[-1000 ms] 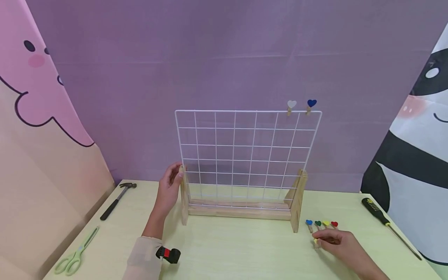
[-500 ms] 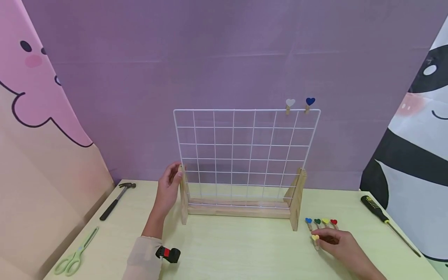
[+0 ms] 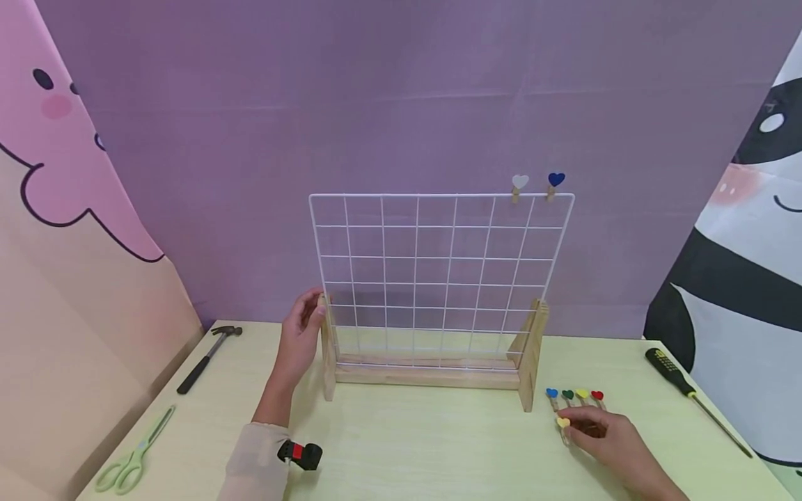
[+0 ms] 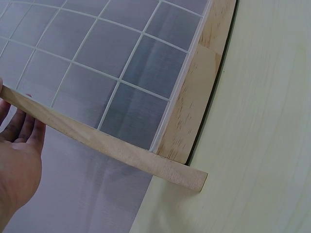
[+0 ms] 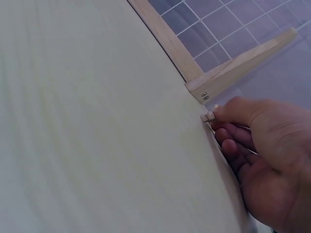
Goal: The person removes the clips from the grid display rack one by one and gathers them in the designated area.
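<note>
Fingers [image 5: 231, 148] of the right hand [image 3: 610, 442], curled beneath its thumb, are shown closely only in the right wrist view, where two screws [image 5: 205, 96] are also revealed in the foot of the right wooden upright [image 3: 531, 369]; the face of the pale yellow heart clothespin [image 3: 564, 423] is shown plainly only in the head view. That clothespin is pinched between thumb and forefinger, just in front of the blue clothespin [image 3: 552, 394], green clothespin [image 3: 567, 394], yellow clothespin [image 3: 583, 394] and red clothespin [image 3: 597, 395]; whether the table [image 3: 407, 452] is touched by it cannot be told. Farther off, the top of the left wooden upright [image 3: 328, 369] is gripped by the left hand [image 3: 301, 341], thumb at its front edge, forearm extended. Compared with a second ago, the pale yellow heart is turned clear of the fingertips, while the left hand is kept in place. Beyond, the white clothespin [image 3: 520, 182] and dark blue clothespin [image 3: 556, 180] are clipped atop the wire grid [image 3: 447, 284].
</note>
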A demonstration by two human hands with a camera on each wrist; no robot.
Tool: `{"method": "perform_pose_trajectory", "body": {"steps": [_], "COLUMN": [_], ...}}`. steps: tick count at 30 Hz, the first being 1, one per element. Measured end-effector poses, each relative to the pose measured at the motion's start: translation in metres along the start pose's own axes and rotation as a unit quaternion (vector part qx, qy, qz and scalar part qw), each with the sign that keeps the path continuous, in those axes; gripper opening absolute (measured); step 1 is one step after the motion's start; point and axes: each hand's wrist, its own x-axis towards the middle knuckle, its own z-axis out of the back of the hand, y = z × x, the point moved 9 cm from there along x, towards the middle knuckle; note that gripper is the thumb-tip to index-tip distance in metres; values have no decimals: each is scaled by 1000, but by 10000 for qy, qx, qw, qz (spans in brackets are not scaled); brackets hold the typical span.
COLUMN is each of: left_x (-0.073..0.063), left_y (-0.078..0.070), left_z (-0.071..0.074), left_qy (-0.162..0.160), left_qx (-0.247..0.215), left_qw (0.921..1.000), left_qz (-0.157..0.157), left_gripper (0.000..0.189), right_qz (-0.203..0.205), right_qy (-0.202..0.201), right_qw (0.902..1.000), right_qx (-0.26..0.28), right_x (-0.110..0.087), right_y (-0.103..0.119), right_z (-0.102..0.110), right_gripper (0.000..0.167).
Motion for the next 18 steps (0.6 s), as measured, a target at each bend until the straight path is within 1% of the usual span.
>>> {"method": "perform_pose_trajectory", "body": {"steps": [11, 18], "left_x": [0, 1], "left_y": [1, 1], "left_z": [1, -1], "left_qy": [-34, 12], "left_qx": [-104, -182], "left_qw": [9999, 9998], "left_qz": [-30, -41], "left_gripper": [39, 40], "right_qz": [-77, -182], "right_qy": [-76, -63], "right_qw": [9999, 9997], "right_qx": [-73, -161], "right_x": [0, 0], "right_y": [0, -2], "right_z": [-2, 0], "right_gripper": [29, 29]}}
